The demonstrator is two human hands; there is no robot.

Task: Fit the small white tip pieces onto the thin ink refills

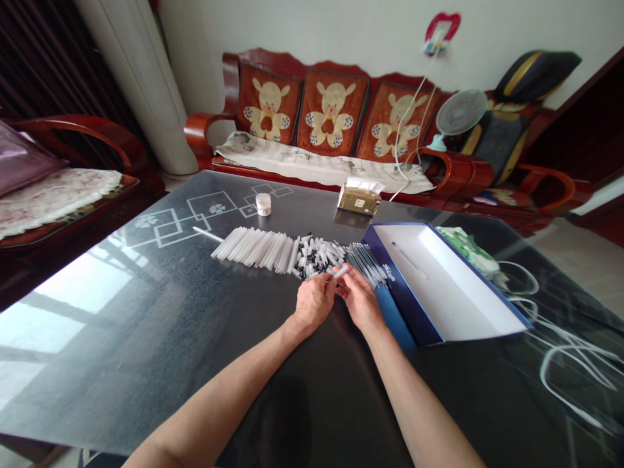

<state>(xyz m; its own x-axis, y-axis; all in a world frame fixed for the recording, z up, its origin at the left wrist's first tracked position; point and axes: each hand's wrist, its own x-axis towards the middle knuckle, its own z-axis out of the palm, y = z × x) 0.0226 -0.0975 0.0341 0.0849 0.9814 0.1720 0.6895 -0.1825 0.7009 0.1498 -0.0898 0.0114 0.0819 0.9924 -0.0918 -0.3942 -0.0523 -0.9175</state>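
My left hand [314,300] and my right hand [359,298] meet above the table, fingers closed around a short whitish pen part [340,273]. Fingertips partly cover it. Just beyond them lies a heap of small white and black pen pieces [319,252]. Left of the heap, translucent white pen barrels [258,249] lie side by side in a long row. Thin pen refills [364,261] are lined up near my right hand, against the box. Inside the open blue box [458,305], with its white interior, lies one slim pen [408,257].
On the dark glossy table [219,338] stand a small white jar [263,204] and a gold tissue box [359,197]. A green-and-white packet [470,250] and white cables [565,351] lie right of the blue box. A wooden sofa [195,133] is behind the table.
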